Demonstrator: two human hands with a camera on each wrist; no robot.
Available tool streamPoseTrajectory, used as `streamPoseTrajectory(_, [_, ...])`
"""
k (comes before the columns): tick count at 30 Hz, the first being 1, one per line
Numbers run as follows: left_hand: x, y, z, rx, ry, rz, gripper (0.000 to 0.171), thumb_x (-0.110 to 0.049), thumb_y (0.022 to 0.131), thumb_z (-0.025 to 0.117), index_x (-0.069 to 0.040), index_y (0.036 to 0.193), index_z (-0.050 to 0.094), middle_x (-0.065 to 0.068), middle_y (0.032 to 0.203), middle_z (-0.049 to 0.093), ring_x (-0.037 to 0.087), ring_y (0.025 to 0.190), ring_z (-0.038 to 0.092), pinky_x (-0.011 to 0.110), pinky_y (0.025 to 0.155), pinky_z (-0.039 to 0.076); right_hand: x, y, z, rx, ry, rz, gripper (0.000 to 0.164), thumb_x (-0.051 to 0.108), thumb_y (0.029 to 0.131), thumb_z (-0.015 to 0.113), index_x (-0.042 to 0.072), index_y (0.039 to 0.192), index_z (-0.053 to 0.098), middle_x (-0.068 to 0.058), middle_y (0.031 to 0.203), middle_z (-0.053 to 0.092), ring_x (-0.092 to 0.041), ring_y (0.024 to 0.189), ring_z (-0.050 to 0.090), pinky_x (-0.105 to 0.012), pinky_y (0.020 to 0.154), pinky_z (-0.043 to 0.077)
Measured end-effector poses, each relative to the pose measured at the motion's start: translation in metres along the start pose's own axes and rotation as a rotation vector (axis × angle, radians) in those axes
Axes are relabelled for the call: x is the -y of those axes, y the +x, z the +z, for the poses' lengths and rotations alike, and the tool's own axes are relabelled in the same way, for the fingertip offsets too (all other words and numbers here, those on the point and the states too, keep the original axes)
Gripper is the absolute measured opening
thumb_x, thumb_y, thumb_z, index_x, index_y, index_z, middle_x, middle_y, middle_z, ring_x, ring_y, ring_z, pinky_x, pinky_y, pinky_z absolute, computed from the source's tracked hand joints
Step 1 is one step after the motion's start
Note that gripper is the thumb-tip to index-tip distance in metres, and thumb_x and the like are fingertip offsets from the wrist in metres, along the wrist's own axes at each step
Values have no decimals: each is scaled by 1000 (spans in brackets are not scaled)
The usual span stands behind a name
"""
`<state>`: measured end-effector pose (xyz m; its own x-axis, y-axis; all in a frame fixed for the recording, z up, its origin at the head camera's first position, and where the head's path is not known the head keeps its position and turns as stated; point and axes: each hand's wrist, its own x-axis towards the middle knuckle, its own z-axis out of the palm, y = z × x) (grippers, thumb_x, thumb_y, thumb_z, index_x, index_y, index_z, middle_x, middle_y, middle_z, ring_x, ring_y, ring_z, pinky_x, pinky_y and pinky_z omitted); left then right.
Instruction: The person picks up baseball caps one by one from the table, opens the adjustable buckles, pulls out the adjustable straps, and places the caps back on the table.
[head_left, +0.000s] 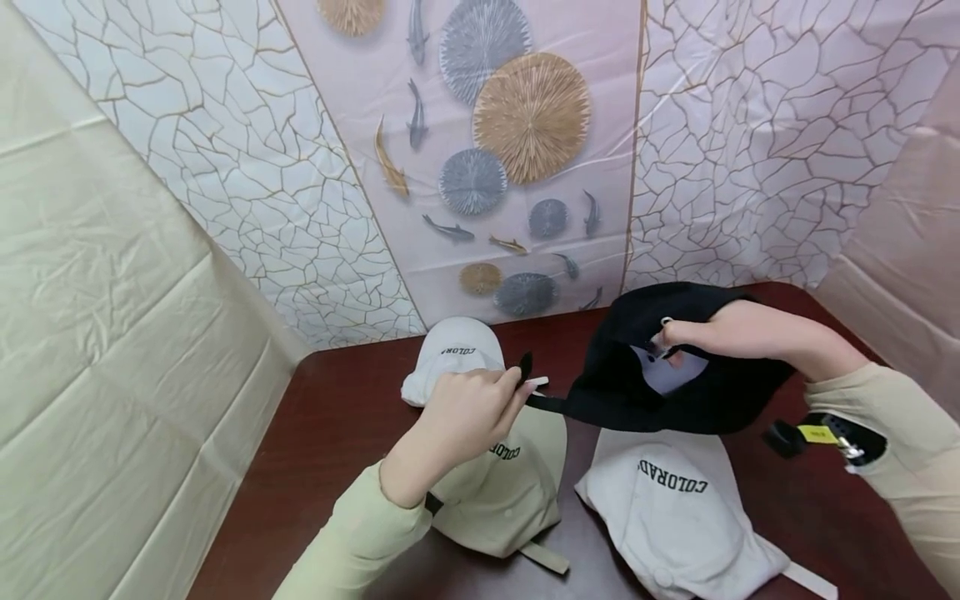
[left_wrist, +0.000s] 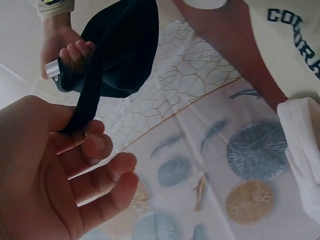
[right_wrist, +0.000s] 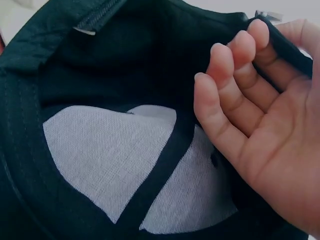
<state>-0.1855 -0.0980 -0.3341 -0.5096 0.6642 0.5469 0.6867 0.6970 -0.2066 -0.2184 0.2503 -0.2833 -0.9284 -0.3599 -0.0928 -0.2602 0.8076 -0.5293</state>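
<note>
A black cap (head_left: 622,375) hangs above the table with its hollow inside facing up, showing a white lining (right_wrist: 110,150). My right hand (head_left: 738,329) grips its back edge by the metal buckle (left_wrist: 52,68); in the right wrist view the fingers lie inside the cap. Between thumb and index finger, my left hand (head_left: 465,408) pinches the cap's black strap (left_wrist: 90,102), drawn out to the left; the other fingers are loosely bent. Under the left hand lies a beige-green cap (head_left: 510,500), its lettering partly covered by that hand.
A white cap (head_left: 457,350) sits at the back of the dark red table (head_left: 300,450). Another off-white cap (head_left: 667,517) with dark lettering lies at the front right, its strap sticking out. Patterned cloth (head_left: 525,233) hangs behind, and pale cloth (head_left: 135,333) borders the left side.
</note>
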Motion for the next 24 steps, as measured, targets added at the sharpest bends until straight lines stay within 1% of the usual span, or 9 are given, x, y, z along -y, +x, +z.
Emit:
streamPoseTrajectory(3, [5,3,5,35,5,-4,26,-27,101,61,-14,79,57,-7,56,47,14,47,56,30,36,33,-3,10,0,18,1,10,43,47,103,49,15,113,76,-3,113,72,-24,111,62,-46,95,45])
streamPoseTrajectory(4, [7,4,8,41,11,-4,26,-27,101,60,-14,79,56,-7,55,47,14,47,56,30,36,33,-3,13,0,14,9,1,41,44,103,51,13,116,75,-3,112,72,-21,108,63,-43,94,46])
streamPoseTrajectory(7, [18,11,13,64,19,-30,29,-28,103,57,-14,78,53,-7,54,46,16,46,56,33,37,36,-2,25,-3,-9,7,-11,40,43,101,54,11,115,75,-6,111,73,-22,108,63,-43,96,45])
streamPoseTrajectory(10, [35,24,15,86,39,-71,30,-29,106,53,-14,80,53,-5,54,45,19,47,57,35,40,40,-1,39,-10,-29,-7,41,54,51,97,56,5,119,72,-23,125,65,-36,118,59,-50,99,44])
streamPoseTrajectory(13, [51,38,14,127,49,-148,33,-33,107,48,-13,82,54,-2,53,45,25,49,57,39,42,42,0,53,-18,-28,-12,108,75,61,93,56,-6,127,64,-38,141,46,-50,129,47,-59,103,40])
streamPoseTrajectory(15, [60,47,14,161,31,-201,34,-35,108,46,-14,82,53,-1,53,44,26,48,55,40,42,41,2,62,-24,-19,-14,111,81,62,92,56,-10,130,59,-40,144,40,-53,132,42,-60,105,37])
streamPoseTrajectory(19, [67,58,15,259,-49,-252,37,-37,109,43,-15,80,52,1,56,46,25,50,54,39,46,41,9,81,-36,25,-45,67,67,62,93,55,1,115,71,-32,137,54,-45,128,50,-56,104,39])
streamPoseTrajectory(21, [66,59,19,310,-73,-245,38,-38,109,42,-16,81,53,0,58,48,23,53,56,39,49,43,12,92,-41,82,-67,35,61,63,94,52,8,103,75,-22,124,65,-37,120,57,-52,102,41])
streamPoseTrajectory(24, [60,57,29,356,-27,-205,38,-39,109,41,-17,83,57,-1,61,52,22,57,61,40,51,46,11,110,-41,192,-61,6,58,63,96,48,12,95,75,-7,113,68,-28,115,57,-49,102,39])
